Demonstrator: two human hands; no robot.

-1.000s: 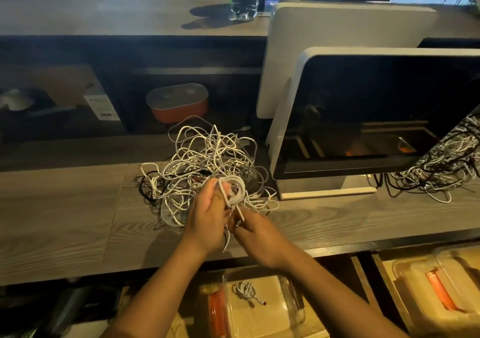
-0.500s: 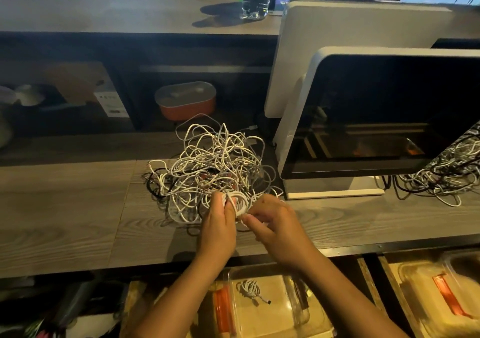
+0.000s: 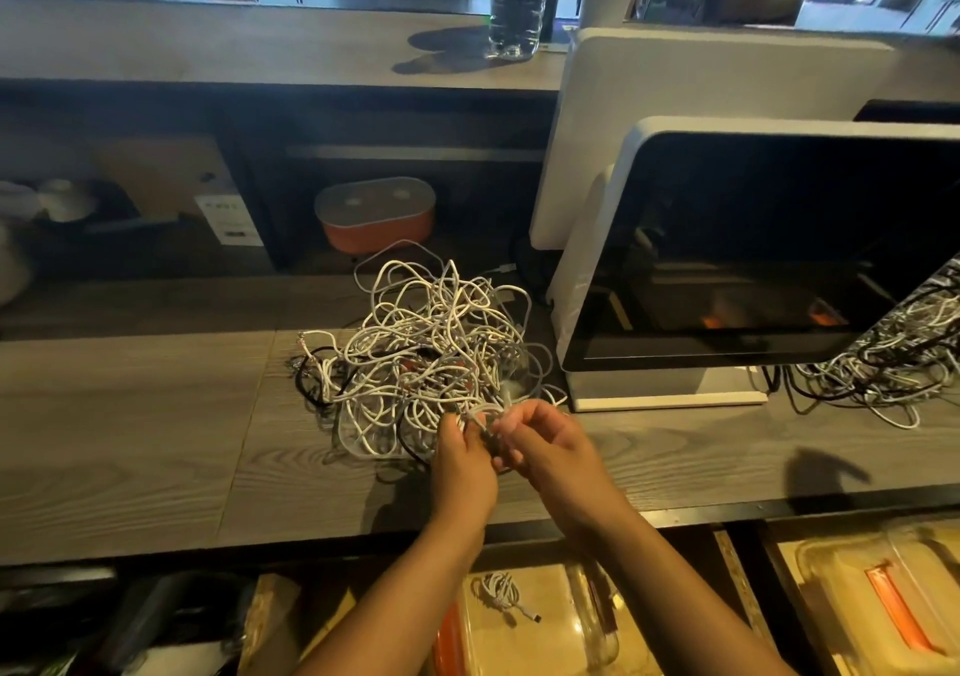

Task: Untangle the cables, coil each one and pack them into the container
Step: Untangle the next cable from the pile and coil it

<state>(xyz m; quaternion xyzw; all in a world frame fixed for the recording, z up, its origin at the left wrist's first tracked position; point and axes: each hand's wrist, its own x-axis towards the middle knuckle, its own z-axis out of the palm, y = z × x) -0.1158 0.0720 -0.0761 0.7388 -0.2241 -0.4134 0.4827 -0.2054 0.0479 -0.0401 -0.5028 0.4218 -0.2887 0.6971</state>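
Observation:
A tangled heap of white and black cables lies on the wooden counter. At its near right edge my left hand and my right hand meet, both pinching a small white cable coil between their fingertips. Most of the coil is hidden by the fingers. Below the counter edge stands a clear container with one coiled white cable lying inside.
A white-framed screen stands on the counter to the right, with a second cable tangle beside it. An orange box with a grey lid sits behind the heap. A water bottle is on the upper shelf. Another clear container lies lower right.
Both hands have lowered the small coil toward the counter and drawn close together over it. The coil, clearly visible before, is now mostly covered by the fingers.

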